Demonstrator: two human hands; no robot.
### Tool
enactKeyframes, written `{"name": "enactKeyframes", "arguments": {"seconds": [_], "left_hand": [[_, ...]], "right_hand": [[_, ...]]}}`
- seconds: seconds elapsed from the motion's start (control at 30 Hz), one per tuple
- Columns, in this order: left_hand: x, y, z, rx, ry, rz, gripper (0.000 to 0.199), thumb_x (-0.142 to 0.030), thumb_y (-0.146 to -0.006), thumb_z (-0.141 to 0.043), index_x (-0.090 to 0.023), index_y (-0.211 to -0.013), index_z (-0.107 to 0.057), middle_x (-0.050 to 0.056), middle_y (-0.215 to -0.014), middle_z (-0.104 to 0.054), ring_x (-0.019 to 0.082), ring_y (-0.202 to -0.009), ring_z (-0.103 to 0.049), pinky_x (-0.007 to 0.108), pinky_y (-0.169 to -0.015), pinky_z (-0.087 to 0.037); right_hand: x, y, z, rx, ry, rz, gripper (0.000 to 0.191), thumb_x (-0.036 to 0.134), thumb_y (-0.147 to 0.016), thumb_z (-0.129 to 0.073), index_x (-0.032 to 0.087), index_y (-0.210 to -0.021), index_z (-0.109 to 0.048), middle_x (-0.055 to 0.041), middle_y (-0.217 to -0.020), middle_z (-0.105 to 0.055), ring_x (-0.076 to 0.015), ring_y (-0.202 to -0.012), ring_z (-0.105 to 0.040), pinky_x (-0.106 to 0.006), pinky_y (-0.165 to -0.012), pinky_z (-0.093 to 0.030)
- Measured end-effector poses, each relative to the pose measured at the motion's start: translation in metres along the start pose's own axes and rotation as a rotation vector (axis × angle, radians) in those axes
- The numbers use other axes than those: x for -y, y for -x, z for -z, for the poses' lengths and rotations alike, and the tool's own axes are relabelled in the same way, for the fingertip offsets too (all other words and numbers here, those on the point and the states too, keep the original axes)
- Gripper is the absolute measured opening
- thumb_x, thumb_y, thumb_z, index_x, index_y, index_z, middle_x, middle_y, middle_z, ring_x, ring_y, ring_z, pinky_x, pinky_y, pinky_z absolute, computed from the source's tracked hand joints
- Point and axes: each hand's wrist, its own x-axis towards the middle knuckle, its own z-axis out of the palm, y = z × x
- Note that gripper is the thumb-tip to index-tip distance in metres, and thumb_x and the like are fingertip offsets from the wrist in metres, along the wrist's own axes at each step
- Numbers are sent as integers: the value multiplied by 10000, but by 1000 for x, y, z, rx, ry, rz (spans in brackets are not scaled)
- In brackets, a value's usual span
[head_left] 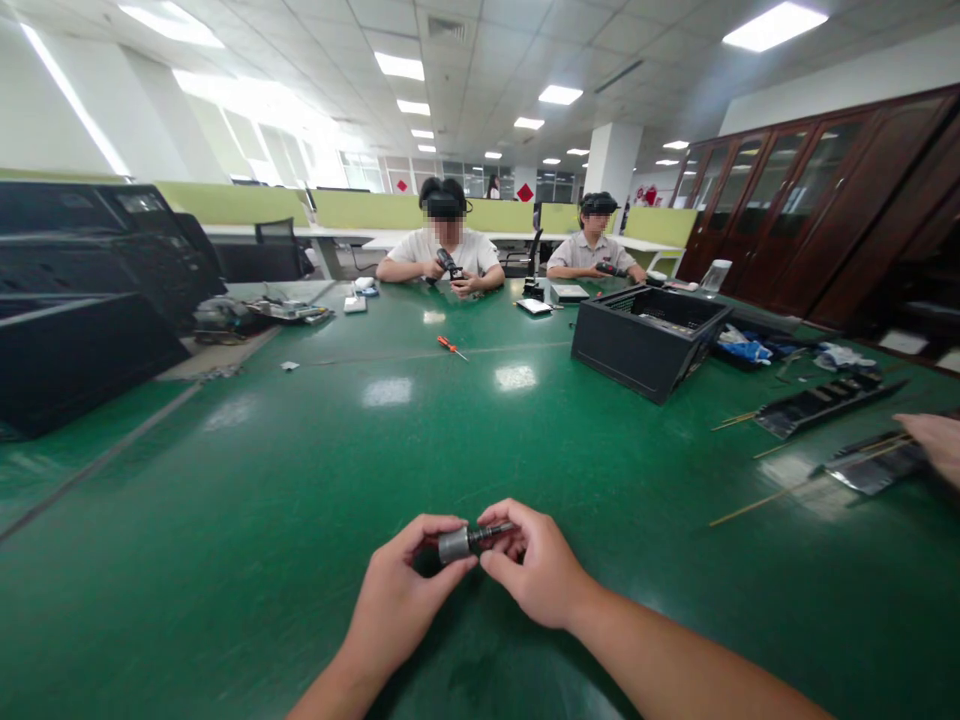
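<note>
Okay, so both hands are on one small metal part [454, 545] just above the near side of the green counter [337, 450]. Left hand [401, 590] has its fat grey end pinched between thumb and fingers, while the right hand [536, 565] has its fingers closed around the thin shaft [491, 532], which points right. Further out there's an orange screwdriver [448, 344] lying by itself, with a black case [637, 345] to its right. Some thin rods [757, 508] lie over on the right, near somebody else's hand [934, 440]. Two people [446, 245] [592, 250] sit across the counter, each with a dark tool in hand.
</note>
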Motion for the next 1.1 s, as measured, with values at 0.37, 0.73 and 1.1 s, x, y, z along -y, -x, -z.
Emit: {"name": "enactKeyframes", "arguments": {"seconds": [0.37, 0.73, 1.1], "left_hand": [[0, 0, -1, 41, -1, 1, 225, -340, -756, -763, -234, -951, -724, 18, -939, -748, 211, -884, -711, 305, -827, -544], [-1, 3, -1, 20, -24, -11, 256, -353, -748, -763, -220, -966, -743, 48, -954, -762, 232, -886, -722, 334, -833, -576], [-4, 4, -2, -4, -22, 21, 257, -341, -727, -775, -232, -959, -758, 39, -948, -771, 238, -883, -730, 345, -844, -583]], "right_hand": [[5, 2, 2, 1, 48, -37, 175, 156, -792, -647, 183, -947, -722, 16, -713, -635, -113, -585, -508, -227, -571, -406], [9, 1, 3, -6, 11, -76, 119, 184, -796, -667, 168, -894, -734, 0, -719, -682, -140, -636, -590, -241, -610, -442], [6, 0, 4, -5, -5, -73, 105, 199, -776, -687, 180, -864, -742, 12, -690, -663, -139, -624, -571, -244, -602, -424]]}}
